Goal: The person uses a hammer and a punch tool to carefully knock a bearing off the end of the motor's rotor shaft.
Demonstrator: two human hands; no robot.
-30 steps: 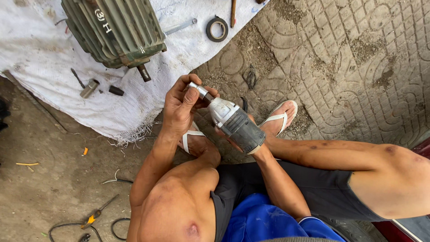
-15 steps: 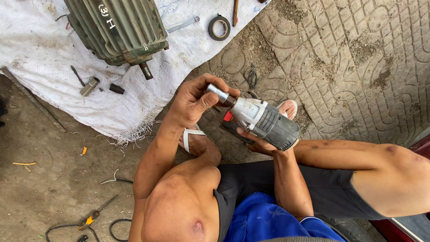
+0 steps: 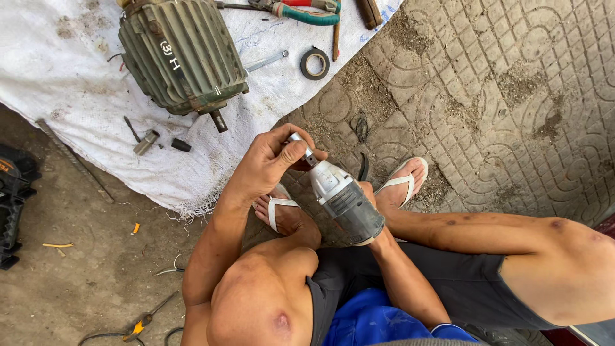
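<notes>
Person squats on the ground w/ a grey power tool (image 3: 343, 202) held between the knees, nose pointing up and far-left. Left hand (image 3: 269, 163) wraps over the tool's metal tip (image 3: 298, 144) — fingers closed around it, thumb pressed along the shaft. Right hand (image 3: 371, 205) is mostly hidden under the tool body; it grips the tool from beneath, fingers curled round the housing, only a bit of knuckle showing at the right side.

Tool sits centre of frame, above the person's feet in white flip-flops (image 3: 400, 182), over patterned paving stones (image 3: 512, 96).

Far-left: a white cloth (image 3: 64, 96) spread on the ground, carrying a green ribbed electric motor (image 3: 182, 54) w/ its shaft end pointing near-right. Just near the motor on the cloth — a small metal socket (image 3: 146, 142) and a short dark piece (image 3: 181, 145). Right of the motor lie a bolt-like metal rod (image 3: 266, 62) and a roll of black tape (image 3: 315, 63). At the far edge, pliers w/ green and red handles (image 3: 301, 9).

Near-left on bare concrete: a yellow-handled tool (image 3: 144, 320) w/ a cable beside it. A black object (image 3: 13, 205) at the left edge, cut off — can't tell what it is.
</notes>
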